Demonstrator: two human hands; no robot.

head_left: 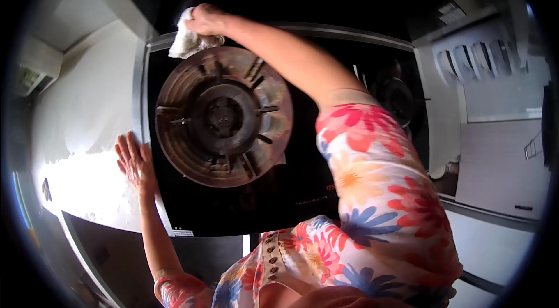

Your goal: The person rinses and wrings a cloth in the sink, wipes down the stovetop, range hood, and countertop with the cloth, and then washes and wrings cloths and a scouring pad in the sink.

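Observation:
My right hand (207, 18) grips a crumpled white cloth (189, 42) at the far left corner of a black glass cooktop (291, 191). Just below the cloth, a large round metal burner ring (224, 116) with several prongs sits on the left side of the cooktop, brownish and stained. My left hand (135, 159) lies flat, fingers spread, on the pale counter (87, 133) beside the cooktop's left edge. My right arm reaches across above the cooktop and hides part of its middle and right side.
A second burner (399, 95) is dimly visible on the right of the cooktop. A metal strip (326, 31) runs along its back edge. Several plates stand in a rack (477, 60) at the right. A light cabinet panel (501, 168) is below them.

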